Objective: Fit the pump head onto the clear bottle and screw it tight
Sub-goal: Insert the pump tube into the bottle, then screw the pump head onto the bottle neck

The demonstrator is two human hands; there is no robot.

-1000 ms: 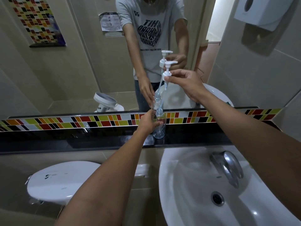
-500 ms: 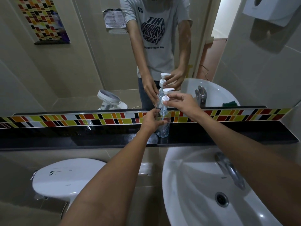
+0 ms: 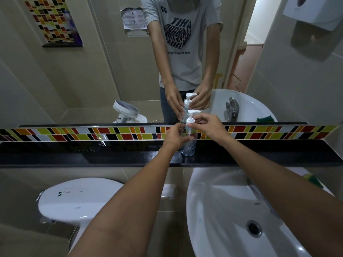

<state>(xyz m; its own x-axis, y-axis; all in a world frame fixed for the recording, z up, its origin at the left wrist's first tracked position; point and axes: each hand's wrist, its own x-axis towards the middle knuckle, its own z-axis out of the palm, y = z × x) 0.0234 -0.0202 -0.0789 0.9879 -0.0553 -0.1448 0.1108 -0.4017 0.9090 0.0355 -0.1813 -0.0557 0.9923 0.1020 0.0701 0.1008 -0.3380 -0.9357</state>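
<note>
Lowered since a second ago: pump head (image 3: 190,118), then held high above the neck with its dip tube only partly inside, now seated on the neck of the clear bottle (image 3: 188,145). Half a second ago already near the neck; now fully down. Camera view shifted slightly, with more of the mirror (image 3: 92,80) in frame.

Clear bottle standing upright on the black ledge (image 3: 74,153), just behind the rim of the white sink (image 3: 213,210), in front of the coloured tile strip (image 3: 92,134). Dip tube visible inside the bottle.

Left hand (image 3: 175,136) wrapped around the upper body of the bottle, fingers closed on it, steadying it against the ledge. Right hand (image 3: 209,127) at the collar of the pump head, thumb and fingertips pinched together on it. Nozzle pointing right, above the right hand's fingers. Cannot tell whether the collar is threaded tight.

Faucet (image 3: 259,197) largely hidden behind the right forearm. Drain (image 3: 254,228) open in the basin. White toilet lid (image 3: 78,199) closed, lower left. Green sponge (image 3: 313,179) at the sink's far right edge. Reflection of both hands, bottle and a small fan (image 3: 126,111) in the mirror. White dispenser (image 3: 313,10) on the right wall.
</note>
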